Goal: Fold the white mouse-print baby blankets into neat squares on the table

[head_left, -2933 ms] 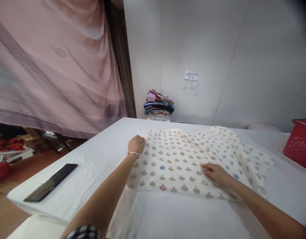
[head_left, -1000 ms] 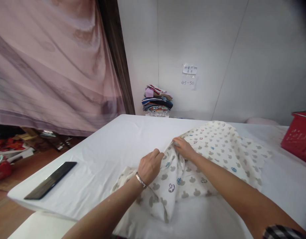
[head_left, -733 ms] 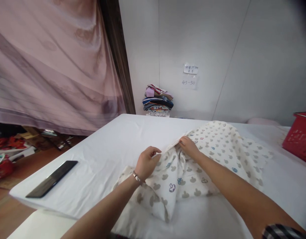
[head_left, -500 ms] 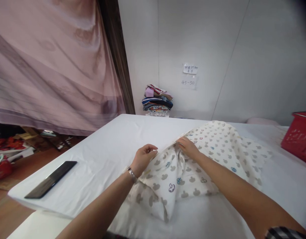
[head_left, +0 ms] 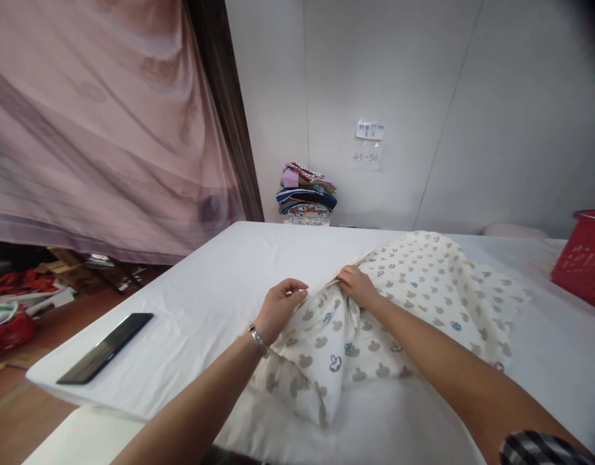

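Observation:
A cream cloth (head_left: 413,303) printed with grey, blue and red mouse-head shapes lies bunched on the white table (head_left: 205,290). My left hand (head_left: 279,309), with a metal bracelet at the wrist, has its fingers curled on the cloth's left edge. My right hand (head_left: 356,285) pinches the same edge a little farther back. Between the two hands the fabric is gathered into a raised fold, and a loose flap hangs toward me.
A black flat phone (head_left: 106,347) lies near the table's left corner. A stack of folded clothes (head_left: 307,194) stands against the back wall under paper notes. A red basket (head_left: 582,255) sits at the right edge. A pink curtain (head_left: 98,123) hangs at left.
The cloth, earlier spread flat under both hands, is now gathered up. Over the last second my left hand shifted slightly left along the edge; my right hand stayed on it.

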Available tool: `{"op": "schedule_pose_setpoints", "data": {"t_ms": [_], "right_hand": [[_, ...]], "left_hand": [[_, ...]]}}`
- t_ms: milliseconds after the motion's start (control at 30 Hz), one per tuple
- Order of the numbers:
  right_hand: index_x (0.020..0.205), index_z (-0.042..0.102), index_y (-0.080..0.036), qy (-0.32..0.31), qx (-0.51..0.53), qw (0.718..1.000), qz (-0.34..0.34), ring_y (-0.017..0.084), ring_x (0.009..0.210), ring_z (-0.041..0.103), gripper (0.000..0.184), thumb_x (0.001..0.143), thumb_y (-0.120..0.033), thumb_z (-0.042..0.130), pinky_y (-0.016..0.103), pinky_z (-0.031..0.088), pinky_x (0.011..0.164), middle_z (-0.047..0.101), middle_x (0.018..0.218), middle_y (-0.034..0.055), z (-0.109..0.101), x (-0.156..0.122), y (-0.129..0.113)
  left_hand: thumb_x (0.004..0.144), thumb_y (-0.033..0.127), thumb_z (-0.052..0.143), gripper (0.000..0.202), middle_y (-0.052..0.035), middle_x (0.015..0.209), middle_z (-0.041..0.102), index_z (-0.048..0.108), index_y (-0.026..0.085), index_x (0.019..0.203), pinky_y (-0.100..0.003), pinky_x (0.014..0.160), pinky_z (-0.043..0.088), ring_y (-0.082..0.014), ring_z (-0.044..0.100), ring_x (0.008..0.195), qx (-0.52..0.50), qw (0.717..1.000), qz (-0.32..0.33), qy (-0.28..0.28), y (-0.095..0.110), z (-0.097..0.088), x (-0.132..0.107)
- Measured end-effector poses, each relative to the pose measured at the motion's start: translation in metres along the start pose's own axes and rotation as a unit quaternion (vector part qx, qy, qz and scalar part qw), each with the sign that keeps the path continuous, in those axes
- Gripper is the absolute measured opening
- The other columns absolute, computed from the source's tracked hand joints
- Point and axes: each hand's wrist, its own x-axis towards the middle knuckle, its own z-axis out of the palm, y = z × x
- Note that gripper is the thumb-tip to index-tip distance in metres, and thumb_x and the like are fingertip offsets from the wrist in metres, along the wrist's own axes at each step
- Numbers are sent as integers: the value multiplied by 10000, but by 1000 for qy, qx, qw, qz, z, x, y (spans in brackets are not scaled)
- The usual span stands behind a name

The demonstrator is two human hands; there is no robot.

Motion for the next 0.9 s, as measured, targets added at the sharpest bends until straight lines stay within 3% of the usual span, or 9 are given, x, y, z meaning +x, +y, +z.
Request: {"op": "schedule_pose_setpoints", "data": {"t_ms": [100, 200, 333, 467, 567, 667, 767, 833, 900], "right_hand": [[833, 557, -178, -6, 24, 1000, -3, 171, 869, 486, 114, 838, -145, 449, 276, 377, 794, 563, 878, 51, -3, -1, 0], [815, 530, -184, -21, 36, 999, 2, 164, 771, 496, 109, 836, -159, 426, 286, 377, 777, 560, 790, 30, -8, -7, 4], [790, 509, -196, -13, 24, 1000, 8, 160, 687, 495, 147, 862, -220, 383, 319, 351, 833, 538, 680, 5, -24, -21, 10], [830, 517, -203, -30, 32, 998, 35, 150, 654, 494, 185, 879, -295, 364, 250, 362, 667, 546, 701, 11, -46, -37, 4], [842, 531, -207, -59, 37, 997, 35, 131, 617, 478, 192, 879, -314, 375, 231, 343, 621, 546, 681, -1, -57, -50, -9], [814, 543, -207, -74, 48, 996, 20, 118, 587, 462, 204, 881, -323, 388, 225, 328, 594, 530, 642, -13, -58, -60, -21], [797, 549, -207, -75, 87, 993, 28, 108, 556, 453, 195, 875, -322, 412, 218, 319, 561, 516, 619, -26, -56, -65, -31], [795, 548, -208, -66, 128, 988, 63, 100, 517, 434, 175, 863, -325, 437, 211, 309, 524, 498, 586, -39, -56, -66, -39], [801, 551, -210, -64, 163, 979, 102, 98, 481, 413, 173, 858, -336, 446, 209, 298, 486, 484, 556, -47, -59, -68, -49]], "left_hand": [[637, 354, 616, 239, 64, 563, 476, 606, 181, 801, -186, 453, 324, -62, 428, 461, 46, 998, 27, 24, -6, -6, 10], [663, 330, 575, 228, 48, 566, 514, 631, 181, 827, -205, 489, 361, -85, 463, 489, 119, 988, 55, 79, -18, -21, 36], [698, 286, 536, 212, 0, 754, 631, 659, 198, 846, -237, 615, 423, -133, 564, 659, 282, 941, 50, 178, -37, -56, 81], [710, 218, 524, 199, -74, 874, 654, 666, 167, 841, -290, 705, 431, -202, 593, 810, 341, 917, 20, 207, -47, -83, 109], [739, 242, 525, 190, -131, 988, 637, 666, 149, 827, -345, 785, 424, -251, 581, 910, 369, 906, 24, 206, -47, -78, 112], [795, 356, 511, 241, -93, 1072, 623, 665, 187, 873, -327, 913, 379, -219, 550, 1009, 389, 903, 123, 137, -42, -47, 98], [841, 402, 453, 315, -62, 1068, 635, 636, 200, 999, -297, 925, 385, -174, 564, 1000, 386, 881, 269, -51, -39, -4, 70], [807, 430, 510, 392, -67, 1121, 620, 583, 202, 1116, -309, 910, 398, -181, 571, 1008, 400, 847, 309, -165, -39, 19, 51], [739, 442, 598, 505, -79, 1109, 625, 539, 206, 1182, -346, 899, 397, -211, 580, 1000, 448, 805, 322, -218, -40, 32, 36]]}}
